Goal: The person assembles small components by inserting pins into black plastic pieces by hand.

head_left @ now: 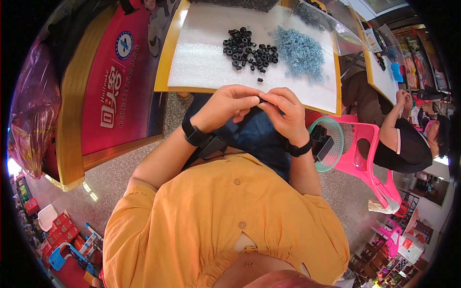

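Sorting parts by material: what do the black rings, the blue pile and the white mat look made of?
Black rings: probably rubber or plastic, matte, no glint. Blue pile: likely small metal pieces, bluish and speckled with shine; too small to tell. White mat: seemingly foam sheet, with a soft pebbled sheen.

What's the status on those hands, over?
Left hand and right hand together, fingers pinching one small black ring. Black ring pile beyond. Nothing between.

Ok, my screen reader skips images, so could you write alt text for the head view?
Left hand and right hand pinch a small black ring together above a white mat holding a pile of black rings and a pile of blue-grey metal parts.
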Action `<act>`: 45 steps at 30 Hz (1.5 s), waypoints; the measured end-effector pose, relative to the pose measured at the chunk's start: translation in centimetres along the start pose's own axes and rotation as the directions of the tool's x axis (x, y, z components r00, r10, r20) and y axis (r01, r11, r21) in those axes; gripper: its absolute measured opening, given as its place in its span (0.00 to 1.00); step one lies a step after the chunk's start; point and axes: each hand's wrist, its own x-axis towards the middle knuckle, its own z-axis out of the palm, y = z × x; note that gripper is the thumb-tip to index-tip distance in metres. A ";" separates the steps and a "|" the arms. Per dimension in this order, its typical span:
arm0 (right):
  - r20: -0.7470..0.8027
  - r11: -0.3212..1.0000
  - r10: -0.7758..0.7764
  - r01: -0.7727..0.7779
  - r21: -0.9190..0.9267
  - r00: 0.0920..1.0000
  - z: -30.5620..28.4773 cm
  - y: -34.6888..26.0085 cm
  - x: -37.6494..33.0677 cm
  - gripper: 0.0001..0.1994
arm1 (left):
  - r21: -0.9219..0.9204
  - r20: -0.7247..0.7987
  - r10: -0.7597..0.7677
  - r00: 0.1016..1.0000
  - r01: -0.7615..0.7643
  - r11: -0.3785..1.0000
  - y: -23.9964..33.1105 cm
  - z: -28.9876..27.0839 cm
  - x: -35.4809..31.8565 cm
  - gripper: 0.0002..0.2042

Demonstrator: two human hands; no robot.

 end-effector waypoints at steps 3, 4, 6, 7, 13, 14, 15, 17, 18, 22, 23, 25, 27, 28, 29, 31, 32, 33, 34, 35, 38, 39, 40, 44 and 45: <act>0.029 0.999 -0.013 0.012 0.046 0.999 0.0 0.5 -0.1 0.14 | 0.026 0.018 -0.033 0.999 0.032 0.999 0.2 -0.3 0.0 0.14; 0.031 0.999 -0.013 0.011 0.048 0.999 -0.1 0.5 0.0 0.14 | 0.025 0.016 -0.033 0.999 0.033 0.999 0.3 -0.5 0.0 0.14; 0.084 0.999 -0.025 0.021 0.041 0.996 -0.2 0.6 0.2 0.14 | 0.136 0.039 -0.052 0.998 0.046 0.990 0.4 -1.1 0.1 0.14; 0.085 0.999 -0.024 0.020 0.041 0.996 -0.2 0.9 0.3 0.14 | 0.134 0.039 -0.053 0.998 0.047 0.990 0.3 -1.1 0.2 0.14; 0.015 0.971 0.229 -0.227 -0.076 0.973 0.4 3.1 2.5 0.07 | 0.339 -0.083 -0.019 0.996 0.046 0.940 -0.5 -1.5 0.7 0.13; 0.038 0.966 0.222 -0.214 -0.145 0.974 0.6 3.4 2.9 0.07 | 0.337 -0.093 -0.009 0.996 0.040 0.941 -0.8 -1.6 0.7 0.13; 0.062 0.956 0.216 -0.199 -0.214 0.974 0.8 3.8 3.2 0.06 | 0.335 -0.104 0.000 0.995 0.035 0.941 -0.9 -1.6 0.7 0.13; 0.094 0.951 0.221 -0.194 -0.239 0.971 1.0 4.6 3.5 0.06 | 0.335 -0.101 0.011 0.995 0.023 0.942 -0.7 -1.4 0.7 0.13; 0.125 0.946 0.229 -0.190 -0.264 0.965 0.9 4.8 3.6 0.07 | 0.336 -0.097 0.021 0.995 0.013 0.942 -0.6 -1.3 0.7 0.12; 0.150 0.943 0.213 -0.163 -0.289 0.965 0.5 4.8 3.8 0.07 | 0.365 -0.122 0.035 0.992 0.012 0.931 -0.2 -1.4 0.6 0.12; 0.154 0.925 0.380 -0.377 -0.054 0.912 0.2 4.1 3.6 0.08 | 0.354 -0.128 0.038 0.991 0.010 0.935 0.0 -1.3 0.4 0.13; 0.201 0.807 0.531 -0.563 0.176 0.823 -0.5 3.3 2.9 0.09 | 0.339 -0.133 0.037 0.990 0.010 0.941 0.3 -1.0 0.2 0.13; 0.256 0.481 0.603 -0.600 0.639 0.756 -1.2 2.6 1.9 0.10 | 0.332 -0.121 0.083 0.989 -0.039 0.942 0.4 -0.6 0.1 0.13; 0.269 0.422 0.582 -0.568 0.707 0.767 -1.4 2.2 1.6 0.11 | 0.330 -0.118 0.080 0.990 -0.037 0.943 0.4 -0.4 0.0 0.13; 0.267 0.422 0.586 -0.569 0.706 0.765 -1.5 1.8 1.2 0.11 | 0.309 -0.108 0.086 0.990 -0.048 0.950 0.5 -0.2 -0.1 0.13; 0.282 0.243 0.541 -0.468 0.849 0.793 -1.5 1.1 0.6 0.12 | 0.287 -0.095 0.089 0.992 -0.058 0.956 0.5 0.0 -0.3 0.13; 0.280 0.244 0.544 -0.468 0.849 0.791 -1.4 0.9 0.4 0.12 | 0.285 -0.093 0.095 0.991 -0.065 0.956 0.5 0.1 -0.3 0.13; 0.288 0.205 0.534 -0.452 0.868 0.795 -1.4 0.7 0.1 0.12 | 0.283 -0.091 0.101 0.991 -0.072 0.956 0.4 0.2 -0.4 0.13; 0.296 0.164 0.522 -0.435 0.885 0.800 -1.3 0.6 0.0 0.12 | 0.284 -0.089 0.100 0.991 -0.071 0.956 0.4 0.2 -0.4 0.13; 0.295 0.165 0.523 -0.434 0.885 0.800 -1.3 0.6 -0.1 0.12 | 0.288 -0.098 0.099 0.990 -0.067 0.955 0.4 0.2 -0.3 0.13; 0.280 0.161 0.488 -0.401 0.902 0.827 -1.0 0.7 -0.3 0.11 | 0.292 -0.112 0.102 0.988 -0.065 0.954 0.3 0.3 -0.3 0.14; 0.247 0.168 0.497 -0.372 0.913 0.832 -0.8 0.7 -0.4 0.10 | 0.291 -0.116 0.105 0.988 -0.068 0.954 0.3 0.3 -0.3 0.14; 0.213 0.176 0.508 -0.342 0.923 0.835 -0.8 0.7 -0.5 0.09 | 0.291 -0.115 0.105 0.988 -0.068 0.954 0.3 0.4 -0.3 0.14; 0.165 0.166 0.501 -0.282 0.945 0.849 -0.5 1.4 -1.0 0.09 | 0.280 -0.104 0.100 0.990 -0.068 0.958 0.3 0.4 -0.4 0.14; 0.156 0.167 0.504 -0.273 0.947 0.849 -0.4 1.5 -1.1 0.09 | 0.274 -0.098 0.102 0.990 -0.072 0.959 0.3 0.4 -0.4 0.14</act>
